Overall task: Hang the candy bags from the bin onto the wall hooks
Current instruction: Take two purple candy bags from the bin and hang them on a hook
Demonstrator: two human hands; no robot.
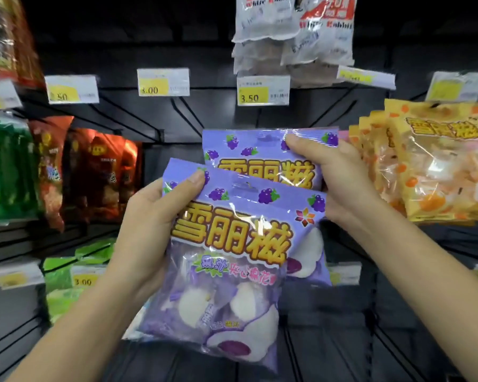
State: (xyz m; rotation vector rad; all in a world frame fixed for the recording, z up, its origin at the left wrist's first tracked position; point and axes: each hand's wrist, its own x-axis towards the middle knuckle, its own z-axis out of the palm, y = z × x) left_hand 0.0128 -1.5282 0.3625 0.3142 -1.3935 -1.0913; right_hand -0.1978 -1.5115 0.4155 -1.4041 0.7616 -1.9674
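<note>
Two purple grape candy bags are held up in front of a dark hook wall. My left hand [152, 216] grips the nearer purple bag [226, 271] at its upper left corner, thumb on the front. Behind and above it, my right hand [331, 172] pinches the farther purple bag [254, 153] at its top right edge. The near bag overlaps the lower part of the far one. Bare black wall hooks [149, 125] stick out just left of the far bag. The bin is out of sight.
Orange candy bags [431, 161] hang at the right, close to my right hand. Red bags [100, 172] and green bags [6, 166] hang at the left, white bags [293, 31] above. Price tags [262, 91] line the hook ends. More green bags [66, 277] hang lower left.
</note>
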